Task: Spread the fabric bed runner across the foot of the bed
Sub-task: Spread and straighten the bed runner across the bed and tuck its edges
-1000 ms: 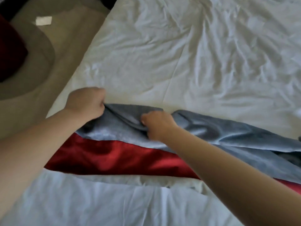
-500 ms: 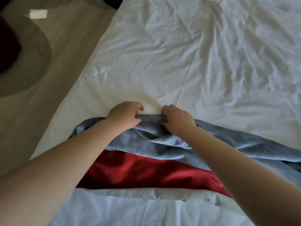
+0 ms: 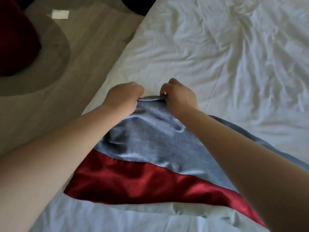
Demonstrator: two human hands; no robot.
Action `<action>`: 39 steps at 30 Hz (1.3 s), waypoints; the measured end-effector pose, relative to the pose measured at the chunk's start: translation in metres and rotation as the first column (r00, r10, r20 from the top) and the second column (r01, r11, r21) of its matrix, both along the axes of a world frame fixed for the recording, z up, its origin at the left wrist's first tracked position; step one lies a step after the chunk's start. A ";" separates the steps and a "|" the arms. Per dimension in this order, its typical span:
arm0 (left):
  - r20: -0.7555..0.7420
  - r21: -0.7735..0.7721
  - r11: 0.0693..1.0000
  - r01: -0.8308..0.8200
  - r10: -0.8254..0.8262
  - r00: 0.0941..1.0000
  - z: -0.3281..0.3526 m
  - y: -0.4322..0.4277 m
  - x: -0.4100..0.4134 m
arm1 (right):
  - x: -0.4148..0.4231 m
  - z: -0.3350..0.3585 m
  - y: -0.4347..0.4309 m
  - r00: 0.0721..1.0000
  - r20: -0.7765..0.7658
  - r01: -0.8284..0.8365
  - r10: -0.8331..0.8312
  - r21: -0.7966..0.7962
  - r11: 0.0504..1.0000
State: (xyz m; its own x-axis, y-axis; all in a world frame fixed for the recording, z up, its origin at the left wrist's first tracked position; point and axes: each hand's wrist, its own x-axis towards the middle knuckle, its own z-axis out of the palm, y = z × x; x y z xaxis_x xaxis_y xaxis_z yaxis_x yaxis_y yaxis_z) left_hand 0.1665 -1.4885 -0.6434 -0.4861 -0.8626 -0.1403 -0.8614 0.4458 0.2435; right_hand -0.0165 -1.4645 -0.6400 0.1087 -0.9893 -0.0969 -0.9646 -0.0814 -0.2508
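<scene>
The bed runner (image 3: 150, 144) is blue-grey fabric with a shiny red band along its near side. It lies bunched and slanted across the near part of the white bed (image 3: 217, 64). My left hand (image 3: 123, 96) grips the runner's far edge, fingers curled over it. My right hand (image 3: 179, 96) pinches the same edge a short way to the right. Between the two hands the edge is stretched taut and lifted a little off the sheet. The runner's right end runs out under my right forearm.
The wrinkled white sheet covers the rest of the bed. Left of the bed lies beige floor (image 3: 93, 39) with a grey round rug (image 3: 33, 67), a dark red object (image 3: 15, 42) on it and a small white card (image 3: 60, 14).
Both hands have moved away from me across the bed, pulling the runner's far edge with them. More blue-grey fabric is now unfolded above the red band.
</scene>
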 end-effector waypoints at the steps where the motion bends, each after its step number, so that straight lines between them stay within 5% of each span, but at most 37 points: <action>1: 0.011 -0.020 1.000 -0.006 0.006 1.000 0.001 -0.006 0.006 | 0.005 0.000 -0.002 1.000 0.013 -0.022 0.022 -0.020 1.000; 15: 0.249 -0.199 0.963 -0.181 0.228 0.941 0.005 -0.042 0.067 | -0.054 -0.027 0.034 0.984 -0.113 0.152 -0.138 0.120 0.981; 25: 0.019 -0.092 0.974 0.206 -0.205 0.979 -0.014 -0.001 -0.065 | -0.092 -0.022 0.046 0.941 -0.252 0.281 -0.225 0.215 0.935; 29: 0.132 -0.055 0.974 0.218 -0.210 0.969 -0.021 -0.005 -0.092 | -0.098 -0.027 0.048 0.924 -0.299 0.309 -0.238 0.217 0.926; 39: 0.291 -0.139 0.966 0.216 -0.169 0.942 -0.017 -0.039 -0.057 | -0.071 -0.026 0.013 0.962 -0.087 0.266 -0.260 0.065 0.962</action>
State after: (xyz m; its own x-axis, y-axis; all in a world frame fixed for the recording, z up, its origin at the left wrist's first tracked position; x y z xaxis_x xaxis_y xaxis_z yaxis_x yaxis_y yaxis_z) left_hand 0.1093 -1.5276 -0.6609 -0.6078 -0.7789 -0.1546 -0.7777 0.6232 -0.0824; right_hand -0.0873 -1.4511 -0.6659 -0.1648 -0.9715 -0.1704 -0.9661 0.1938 -0.1706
